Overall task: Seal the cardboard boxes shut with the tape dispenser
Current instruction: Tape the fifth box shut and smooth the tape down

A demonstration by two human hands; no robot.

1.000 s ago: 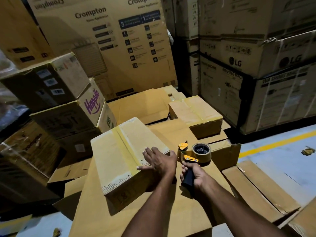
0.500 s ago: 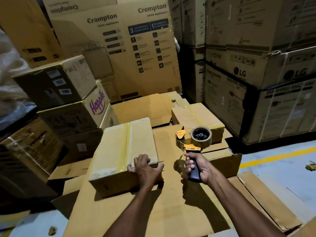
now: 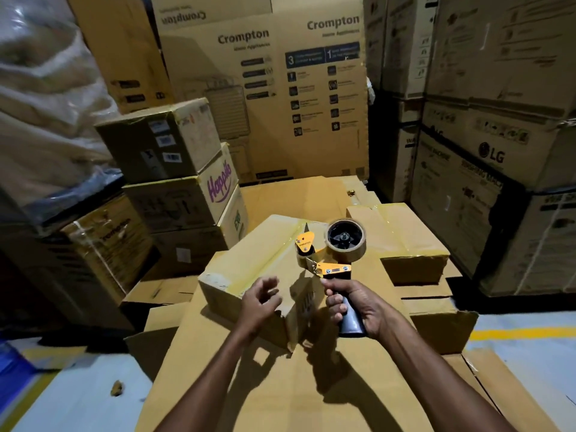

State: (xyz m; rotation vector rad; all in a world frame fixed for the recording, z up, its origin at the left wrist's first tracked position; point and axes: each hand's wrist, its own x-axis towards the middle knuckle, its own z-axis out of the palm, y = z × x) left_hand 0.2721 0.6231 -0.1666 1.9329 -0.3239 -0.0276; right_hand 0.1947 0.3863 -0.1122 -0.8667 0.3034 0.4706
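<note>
The right hand [image 3: 353, 307] has its fingers wrapped round the handle of the dispenser [image 3: 335, 270] and holds it upright. The roll is on the far right and the orange cutter head points left over the box [image 3: 258, 257]. That puts the head above the box's top face, probably so it can be set down for another strip.

The left hand [image 3: 260, 302] is at the box's near edge, fingers loosely curled and pinching nothing. It is blurred, so I cannot tell whether it touches the cardboard. It looks placed to steady the box or smooth tape down.

The box lies at an angle on flat cardboard [image 3: 280, 385], one corner pointing toward the person. It sits just beyond the left hand and left of the dispenser head. Glossy tape [image 3: 230, 286] already shows along its near left edge, so this box seems at least partly sealed. A second box [image 3: 402, 232], also taped, sits farther off to the right, behind the roll.
</note>
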